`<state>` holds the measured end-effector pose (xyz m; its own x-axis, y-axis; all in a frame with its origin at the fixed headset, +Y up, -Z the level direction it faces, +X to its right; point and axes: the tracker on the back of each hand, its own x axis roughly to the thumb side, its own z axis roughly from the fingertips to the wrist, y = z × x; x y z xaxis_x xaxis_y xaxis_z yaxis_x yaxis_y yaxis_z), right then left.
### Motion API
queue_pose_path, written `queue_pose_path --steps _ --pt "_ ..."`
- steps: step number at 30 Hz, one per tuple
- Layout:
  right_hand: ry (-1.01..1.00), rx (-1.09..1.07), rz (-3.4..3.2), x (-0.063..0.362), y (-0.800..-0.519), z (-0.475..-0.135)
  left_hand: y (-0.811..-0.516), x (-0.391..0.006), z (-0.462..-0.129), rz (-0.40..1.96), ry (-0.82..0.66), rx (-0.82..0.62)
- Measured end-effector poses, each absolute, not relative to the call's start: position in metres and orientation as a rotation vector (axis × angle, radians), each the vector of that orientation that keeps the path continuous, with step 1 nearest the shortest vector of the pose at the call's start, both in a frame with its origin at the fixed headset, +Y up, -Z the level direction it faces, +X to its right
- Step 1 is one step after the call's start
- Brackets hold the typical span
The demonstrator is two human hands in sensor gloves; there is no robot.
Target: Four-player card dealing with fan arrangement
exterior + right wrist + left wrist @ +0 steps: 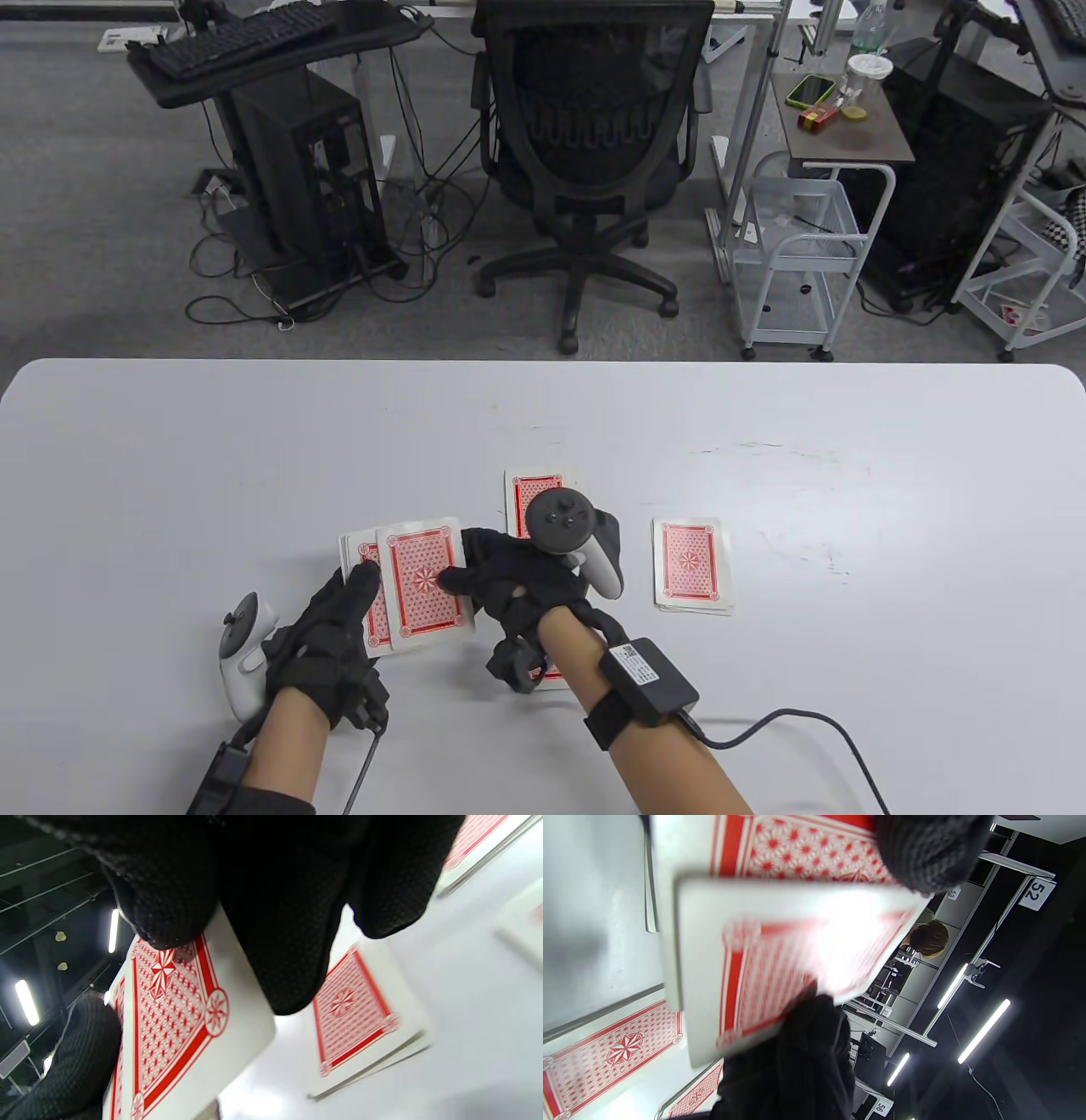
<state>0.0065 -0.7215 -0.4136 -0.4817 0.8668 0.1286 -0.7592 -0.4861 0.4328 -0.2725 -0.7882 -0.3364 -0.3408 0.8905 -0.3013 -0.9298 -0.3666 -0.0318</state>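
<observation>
My left hand (352, 598) holds a red-backed deck (373, 624) just above the white table (212, 475), thumb across its left edge. My right hand (467, 573) pinches the top card (424, 586), which sits skewed to the right over the deck. The left wrist view shows that card (780, 942) blurred, over the deck (797, 853). In the right wrist view the card (178, 1018) hangs from my fingers (165, 916). Face-down piles lie on the table: one (533, 497) behind my right hand, one (691, 564) to the right, one (553, 677) mostly hidden under my right wrist.
A black cable (789, 722) runs from my right wrist box across the table's near right corner. Beyond the far edge stand an office chair (594, 127) and a white trolley (797, 246). In the left wrist view, two dealt piles (615, 1052) lie below the deck.
</observation>
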Motion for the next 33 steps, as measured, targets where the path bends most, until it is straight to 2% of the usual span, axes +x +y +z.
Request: queue_pose_path --steps 6,11,16,20,24,28,33 --pt "0.375 0.294 2.128 0.093 -0.712 -0.424 -0.788 -0.277 -0.336 1.927 0.184 -0.310" --pt "0.273 0.008 2.404 0.168 -0.704 -0.431 -0.788 -0.276 -0.337 1.914 0.184 -0.325" --pt "0.321 -0.297 2.695 0.203 -0.721 -0.438 -0.788 -0.279 -0.337 1.905 0.195 -0.317" --pt "0.373 -0.456 2.944 0.205 -0.741 -0.444 -0.789 -0.283 -0.337 1.907 0.214 -0.304" --pt "0.406 -0.515 3.108 0.198 -0.753 -0.447 -0.789 -0.285 -0.337 1.909 0.221 -0.294" --pt "0.332 -0.431 3.096 0.188 -0.733 -0.441 -0.788 -0.282 -0.336 1.908 0.211 -0.292" --pt "0.227 -0.130 2.876 0.144 -0.699 -0.419 -0.786 -0.274 -0.337 1.903 0.180 -0.315"
